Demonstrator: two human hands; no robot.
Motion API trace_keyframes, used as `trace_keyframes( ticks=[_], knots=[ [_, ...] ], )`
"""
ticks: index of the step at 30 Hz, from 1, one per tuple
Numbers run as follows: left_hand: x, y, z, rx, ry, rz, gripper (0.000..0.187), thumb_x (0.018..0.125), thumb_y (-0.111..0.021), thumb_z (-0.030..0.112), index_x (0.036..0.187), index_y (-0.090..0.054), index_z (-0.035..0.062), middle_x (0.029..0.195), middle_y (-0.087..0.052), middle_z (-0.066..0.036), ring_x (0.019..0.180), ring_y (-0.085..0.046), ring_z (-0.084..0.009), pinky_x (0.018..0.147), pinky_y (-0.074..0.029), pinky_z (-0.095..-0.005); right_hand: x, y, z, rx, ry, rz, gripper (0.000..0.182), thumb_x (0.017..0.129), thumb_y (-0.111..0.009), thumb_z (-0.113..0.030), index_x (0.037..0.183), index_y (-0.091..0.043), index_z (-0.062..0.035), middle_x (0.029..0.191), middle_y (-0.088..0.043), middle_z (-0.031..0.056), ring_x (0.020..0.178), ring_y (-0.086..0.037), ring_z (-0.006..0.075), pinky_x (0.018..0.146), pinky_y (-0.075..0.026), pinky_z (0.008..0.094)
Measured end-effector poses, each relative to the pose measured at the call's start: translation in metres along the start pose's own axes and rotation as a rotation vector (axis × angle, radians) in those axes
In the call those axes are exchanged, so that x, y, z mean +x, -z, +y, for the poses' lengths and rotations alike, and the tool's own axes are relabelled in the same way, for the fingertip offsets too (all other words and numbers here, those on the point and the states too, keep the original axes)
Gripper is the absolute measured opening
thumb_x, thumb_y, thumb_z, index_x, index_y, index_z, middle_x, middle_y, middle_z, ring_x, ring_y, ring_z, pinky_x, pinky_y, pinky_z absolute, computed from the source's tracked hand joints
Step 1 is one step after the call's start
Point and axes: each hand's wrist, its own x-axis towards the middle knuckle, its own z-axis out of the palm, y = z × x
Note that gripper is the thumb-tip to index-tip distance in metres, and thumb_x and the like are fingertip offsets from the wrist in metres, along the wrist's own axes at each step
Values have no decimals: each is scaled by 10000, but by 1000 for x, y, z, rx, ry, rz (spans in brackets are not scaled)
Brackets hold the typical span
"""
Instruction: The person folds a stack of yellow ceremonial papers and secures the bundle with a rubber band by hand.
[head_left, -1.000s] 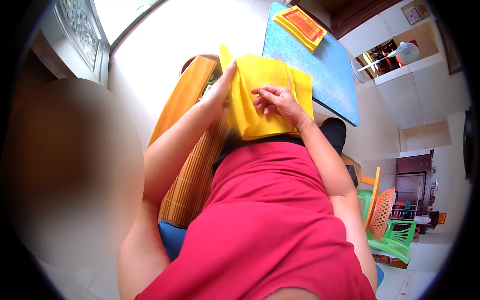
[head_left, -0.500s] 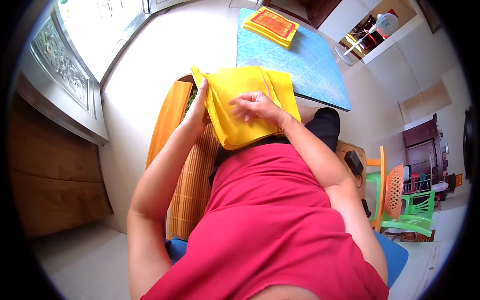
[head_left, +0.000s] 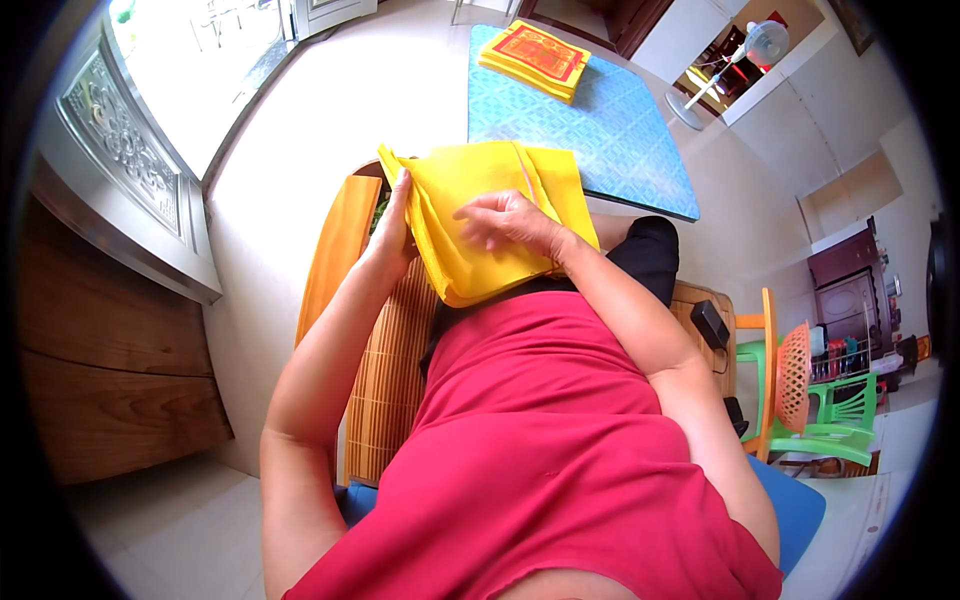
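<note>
Several yellow sheets (head_left: 465,268): we see them layered in a loose stack at the upper middle of the frame, just above the red shirt (head_left: 560,430), their layers parted along the left side.
Left hand (head_left: 394,228): we have it grasping the left edge of the stack, thumb along the front, the other fingers hidden behind.
Right hand (head_left: 508,222): we see its fingers half curled over the face of the sheets, slightly blurred; we cannot tell whether they touch or pinch anything.
Blue table (head_left: 640,150): it spans the top centre to the upper right, beyond the sheets.
Printed bundle (head_left: 540,58): we find it at top centre, lying on the table, yellow with a red panel uppermost.
Slatted mat (head_left: 385,385): left of centre, between the left forearm and the shirt.
Fan (head_left: 766,44): upper right of the frame.
Coral basket (head_left: 793,378): right side, beside a green chair (head_left: 845,400).
</note>
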Motion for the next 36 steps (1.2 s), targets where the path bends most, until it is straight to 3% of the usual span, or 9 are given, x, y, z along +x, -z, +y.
trace_keyframes(
  ticks=[20,28,31,36],
  knots=[
    [-9,-8,6,-40,13,-13,663,901,-444,639,1344,-459,145,1200,-605,-59,1046,-605,-187,850,-508,-365,0,1,0,8,-16,3,317,967,-539,-255,1154,-625,-14,915,-691,87,754,-656,115,628,-528,224],
    [-15,-17,9,-47,-45,0,664,918,-450,606,1384,-409,136,1294,-542,-81,1153,-548,-220,927,-482,-385,0,3,2,19,-5,-18,317,966,-543,-261,1149,-625,-15,920,-691,92,768,-660,122,634,-529,228],
    [-14,-16,8,-74,-38,-10,653,926,-442,598,1385,-408,135,1301,-536,-84,1169,-535,-230,948,-470,-396,4,7,9,21,1,-36,339,928,-591,-333,1132,-656,-71,933,-690,65,822,-664,115,646,-527,225],
    [-15,-19,10,-60,-50,-13,644,936,-423,593,1386,-408,132,1305,-535,-83,1171,-534,-230,953,-468,-392,3,7,8,18,-9,-41,345,928,-590,-338,1137,-654,-71,942,-689,70,844,-660,115,658,-526,223]
  ],
)
